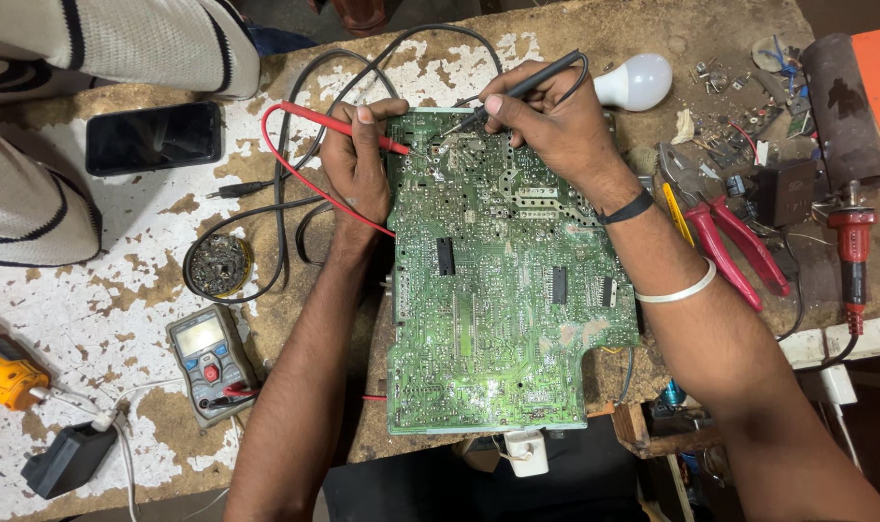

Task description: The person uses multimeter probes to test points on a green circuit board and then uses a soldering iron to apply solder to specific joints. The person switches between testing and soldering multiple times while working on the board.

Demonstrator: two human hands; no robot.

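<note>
A large green circuit board (503, 290) lies solder side up on the worn workbench (150, 280). My left hand (358, 159) grips a red test probe (338, 124), with its tip touching the board's upper edge. My right hand (546, 116) holds a black test probe (527, 87) like a pen, its tip pressed on the board close to the red one. Red and black leads run from the probes toward a grey multimeter (208, 360) at the lower left.
A black phone (153, 137) and another person's striped sleeve (101, 39) are at the upper left. A white bulb (638, 80), red-handled pliers (730, 242), a red soldering iron (853, 246) and small parts lie on the right. A round tin (217, 263) and a yellow tool (3, 369) are left.
</note>
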